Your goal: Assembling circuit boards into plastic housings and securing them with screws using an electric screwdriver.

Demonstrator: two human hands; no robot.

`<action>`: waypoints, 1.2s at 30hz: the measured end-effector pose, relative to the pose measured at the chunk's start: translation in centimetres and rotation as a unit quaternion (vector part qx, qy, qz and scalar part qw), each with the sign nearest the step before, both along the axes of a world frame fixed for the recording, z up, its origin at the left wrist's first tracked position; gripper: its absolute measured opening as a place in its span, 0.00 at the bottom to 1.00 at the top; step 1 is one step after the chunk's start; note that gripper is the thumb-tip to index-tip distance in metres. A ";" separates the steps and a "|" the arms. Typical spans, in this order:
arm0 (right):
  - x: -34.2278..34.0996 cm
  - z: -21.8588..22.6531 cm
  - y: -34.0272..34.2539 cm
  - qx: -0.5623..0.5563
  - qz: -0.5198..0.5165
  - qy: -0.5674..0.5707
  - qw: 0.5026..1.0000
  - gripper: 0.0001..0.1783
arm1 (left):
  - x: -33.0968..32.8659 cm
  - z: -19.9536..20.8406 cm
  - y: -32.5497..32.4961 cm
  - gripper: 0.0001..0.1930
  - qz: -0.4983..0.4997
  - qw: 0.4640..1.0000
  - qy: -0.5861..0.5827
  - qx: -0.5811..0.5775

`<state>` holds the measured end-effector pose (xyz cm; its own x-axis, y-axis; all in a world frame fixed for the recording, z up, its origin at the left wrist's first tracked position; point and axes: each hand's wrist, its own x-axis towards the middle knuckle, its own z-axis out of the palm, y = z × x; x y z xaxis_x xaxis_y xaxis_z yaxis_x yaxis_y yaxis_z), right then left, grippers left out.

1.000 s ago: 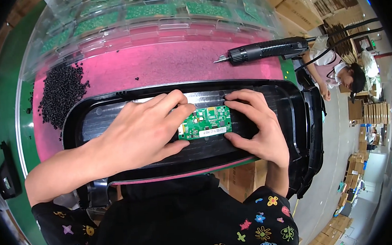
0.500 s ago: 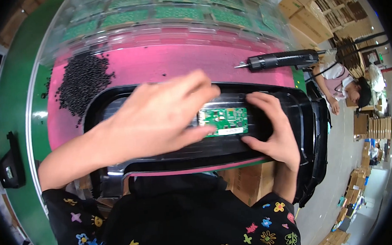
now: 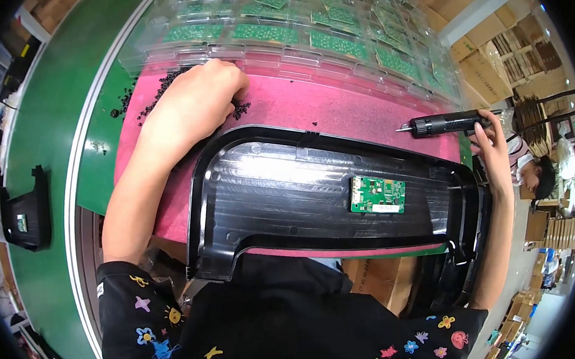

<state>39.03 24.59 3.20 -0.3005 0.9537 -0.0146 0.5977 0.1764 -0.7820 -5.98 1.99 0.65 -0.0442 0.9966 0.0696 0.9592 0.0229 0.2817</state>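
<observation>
My left hand point(image 3: 194, 103) is at the pile of small black screws point(image 3: 168, 81), its fingers curled down among them and partly hidden; what they pinch cannot be made out. At the right, my right hand point(image 3: 491, 147) has its fingers round the rear of a black electric screwdriver point(image 3: 439, 125), whose bit points left. Between my arms lies a large, shallow black plastic housing point(image 3: 276, 206), its inner side up. A green circuit board point(image 3: 378, 195) with white connectors and a white label sits in it, right of the middle, touched by neither hand.
Stacked clear plastic trays point(image 3: 280, 51) holding several green circuit boards stand along the far side of the pink mat point(image 3: 355, 106). Left of the mat runs a green surface point(image 3: 56, 167) with another black housing point(image 3: 26, 215) on it. A co-worker point(image 3: 536, 176) is at the far right.
Both hands have left the circuit board. My left hand has moved out to the screw pile, my right hand to the electric screwdriver. The view has shifted, so the scene sits further right.
</observation>
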 end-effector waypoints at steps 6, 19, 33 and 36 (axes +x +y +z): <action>-5.7 -3.2 1.8 0.092 -0.110 0.124 0.982 0.25 | 0.3 -1.1 0.4 0.09 -0.008 0.998 0.045 0.039; -13.6 -0.5 -4.9 -0.059 0.054 0.522 0.849 0.13 | 2.4 1.7 0.9 0.08 -0.003 0.981 -0.161 0.107; -15.6 3.4 -15.3 -0.097 0.162 0.715 0.673 0.16 | 10.0 2.2 0.8 0.07 -0.216 0.889 -0.308 0.262; -15.1 3.6 -16.2 -0.055 0.229 0.711 0.662 0.19 | 9.8 1.8 0.6 0.05 -0.170 0.897 -0.370 0.173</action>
